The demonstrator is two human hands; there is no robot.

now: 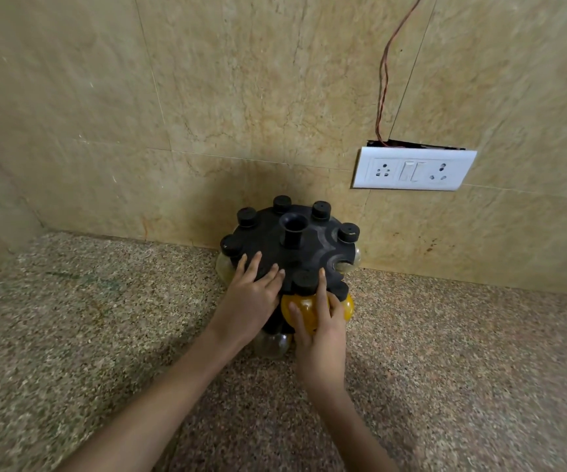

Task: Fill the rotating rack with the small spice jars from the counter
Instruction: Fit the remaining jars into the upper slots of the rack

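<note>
Right hand [321, 330] curls round the yellow spice jar [307, 306] at the rotating rack's [309, 240] front slot; left hand [249, 298], fingers spread, presses the top. Seating step; next likely needs release

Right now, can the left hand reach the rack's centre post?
Probably yes: the left hand lies flat on the rack top, with nothing between its fingers and the centre post; the right hand grips a yellow jar.
</note>
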